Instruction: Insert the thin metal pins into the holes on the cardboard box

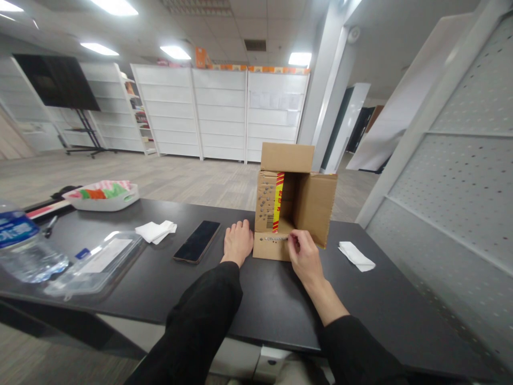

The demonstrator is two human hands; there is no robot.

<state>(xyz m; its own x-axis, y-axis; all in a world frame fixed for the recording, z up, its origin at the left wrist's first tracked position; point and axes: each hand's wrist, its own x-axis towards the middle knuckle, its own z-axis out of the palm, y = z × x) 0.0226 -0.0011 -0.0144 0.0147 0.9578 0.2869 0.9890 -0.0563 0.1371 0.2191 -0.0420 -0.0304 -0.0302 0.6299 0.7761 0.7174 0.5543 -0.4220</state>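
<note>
A cardboard box lies on its side on the dark table, its opening facing me and its flaps spread. Small grey, stud-like pieces dot the left flap, which also bears a strip of yellow and red tape. More of these little pieces run in a row along the bottom flap. At the right end of that row, my right hand is closed in a pinch; whatever is between its fingertips is too small to make out. My left hand rests palm down on the table beside the box, fingers stretched forward.
Left of my left hand lie a phone, a folded tissue, a clear plastic case and a water bottle. A white basket stands behind them. Another tissue is right of the box, near a perforated panel.
</note>
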